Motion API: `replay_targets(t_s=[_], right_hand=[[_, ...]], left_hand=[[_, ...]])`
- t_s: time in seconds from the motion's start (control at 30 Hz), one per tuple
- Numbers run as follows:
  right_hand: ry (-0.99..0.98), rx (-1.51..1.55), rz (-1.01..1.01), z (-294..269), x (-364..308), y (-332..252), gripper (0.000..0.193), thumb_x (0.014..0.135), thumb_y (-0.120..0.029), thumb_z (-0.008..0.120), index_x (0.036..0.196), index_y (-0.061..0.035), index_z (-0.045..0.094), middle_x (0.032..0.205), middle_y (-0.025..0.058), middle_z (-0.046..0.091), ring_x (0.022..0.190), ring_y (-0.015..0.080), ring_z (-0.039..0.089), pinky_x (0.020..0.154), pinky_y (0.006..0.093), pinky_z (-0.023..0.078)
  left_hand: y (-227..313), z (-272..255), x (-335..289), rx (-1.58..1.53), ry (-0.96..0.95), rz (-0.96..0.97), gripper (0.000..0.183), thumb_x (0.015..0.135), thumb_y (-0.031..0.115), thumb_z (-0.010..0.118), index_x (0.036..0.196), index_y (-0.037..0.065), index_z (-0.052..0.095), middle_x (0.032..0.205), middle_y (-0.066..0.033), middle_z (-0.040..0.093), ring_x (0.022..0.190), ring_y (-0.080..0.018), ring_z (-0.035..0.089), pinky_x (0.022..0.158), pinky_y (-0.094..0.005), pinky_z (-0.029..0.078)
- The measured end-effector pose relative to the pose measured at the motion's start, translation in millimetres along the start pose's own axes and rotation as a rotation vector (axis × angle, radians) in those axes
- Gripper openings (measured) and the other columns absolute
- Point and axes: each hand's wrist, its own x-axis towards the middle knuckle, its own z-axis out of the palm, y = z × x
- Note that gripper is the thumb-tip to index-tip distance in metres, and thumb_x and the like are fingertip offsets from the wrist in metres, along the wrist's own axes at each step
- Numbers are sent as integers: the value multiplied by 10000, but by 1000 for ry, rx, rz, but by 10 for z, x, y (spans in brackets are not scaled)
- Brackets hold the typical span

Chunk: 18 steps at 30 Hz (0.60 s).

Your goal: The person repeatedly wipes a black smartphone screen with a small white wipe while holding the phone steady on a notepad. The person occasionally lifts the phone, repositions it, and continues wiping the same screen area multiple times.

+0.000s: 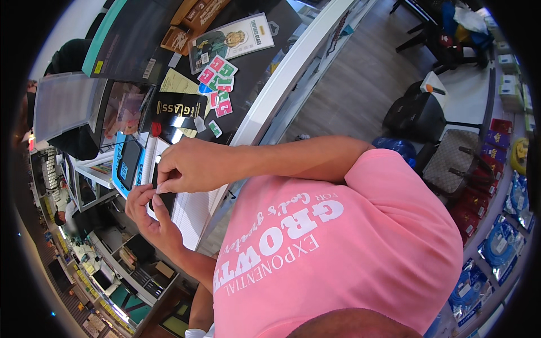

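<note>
My right hand (pixel 194 165) comes in over the counter with its thumb and fingertips pinched together. A small pale bit shows at these fingertips, too small to name. Just below, my left hand (pixel 147 211) has its fingers curled and its thumb raised, the tips meeting those of the right. Whatever the left fingers grip is hidden. Beneath both hands lies a flat dark object (pixel 164 204), mostly covered, on an open lined notebook (pixel 194 217). Beside the hands, a dark phone-shaped item (pixel 131 163) rests on a blue-and-white box (pixel 119 152).
Pink and green stickers (pixel 216 76) lie scattered near a black packet (pixel 181 107) and a screen-protector package (pixel 232 40). A red cap-like piece (pixel 156 129) sits close to my right hand. A white counter edge (pixel 282 84) runs alongside. A black chair (pixel 414 112) stands behind.
</note>
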Motion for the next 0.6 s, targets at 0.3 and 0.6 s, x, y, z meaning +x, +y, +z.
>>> replay_targets(t_s=[0.3,0.6], right_hand=[[42,145,97,50,68,69,265,964,-239,796,1010,21,797,918,136,776,827,203,739,789,341,577],[2,222,181,362,161,74,247,959,-239,803,1031,-2,811,919,111,795,836,169,739,789,318,568]], left_hand=[[-193,23,111,-179,-86,-20,286,1041,319,741,1092,48,664,1291,-103,652,1291,-270,546,1128,-444,400],[-545,-124,-74,-324,-53,11,260,1047,303,713,1119,55,677,1327,-109,633,1327,-278,534,1133,-446,399]])
